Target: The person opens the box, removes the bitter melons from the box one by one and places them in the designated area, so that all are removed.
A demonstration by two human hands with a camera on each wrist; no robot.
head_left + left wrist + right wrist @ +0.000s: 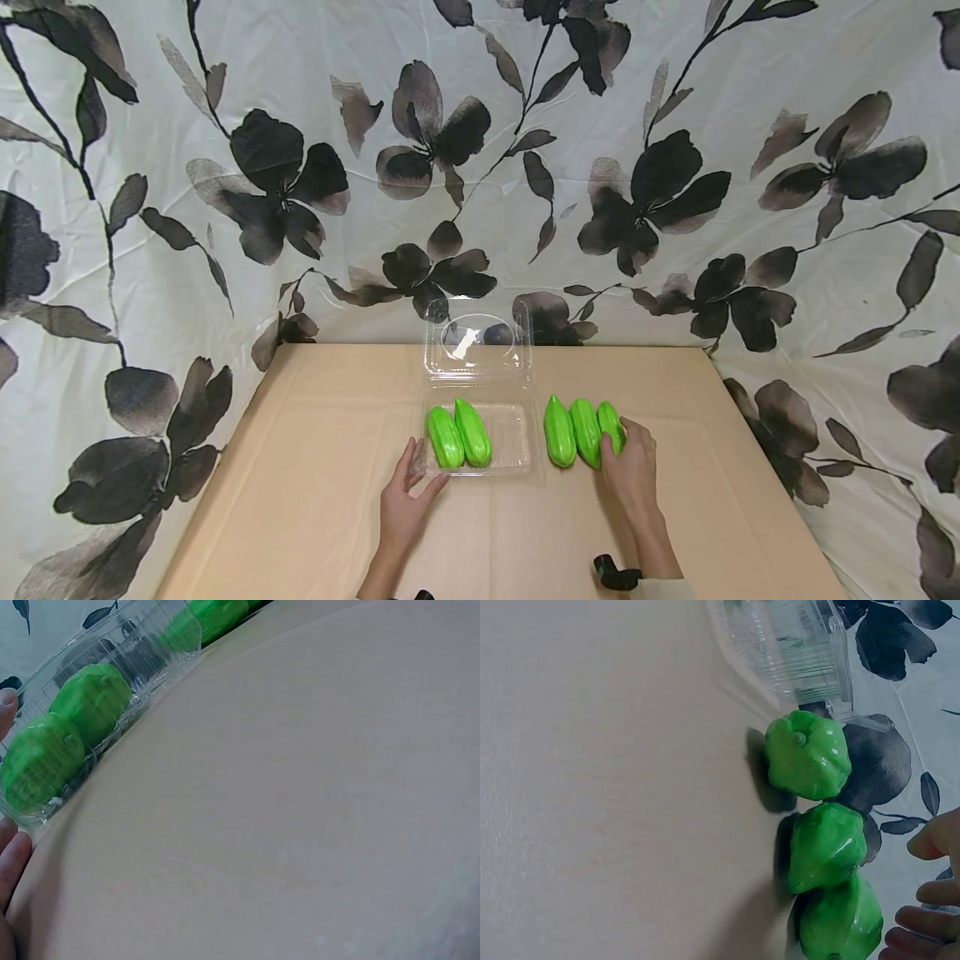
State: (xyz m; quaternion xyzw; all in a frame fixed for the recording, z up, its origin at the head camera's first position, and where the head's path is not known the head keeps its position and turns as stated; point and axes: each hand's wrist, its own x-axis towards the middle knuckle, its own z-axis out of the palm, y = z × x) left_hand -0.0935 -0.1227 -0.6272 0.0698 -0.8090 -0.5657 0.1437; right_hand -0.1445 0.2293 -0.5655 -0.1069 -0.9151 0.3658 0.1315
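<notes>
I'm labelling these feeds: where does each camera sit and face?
Head: on the head, facing forward and down at the container and loose green pieces; left hand and right hand show.
Left wrist: worn there, facing the container; left hand at left edge.
Right wrist: worn there, facing the loose green pieces; right hand at right edge.
Head and right wrist share three loose green pieces.

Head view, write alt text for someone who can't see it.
Right hand at the rightmost of three green vegetables; left hand at the near-left corner of an open clear plastic clamshell holding two more. Floral cloth hangs behind.
</notes>
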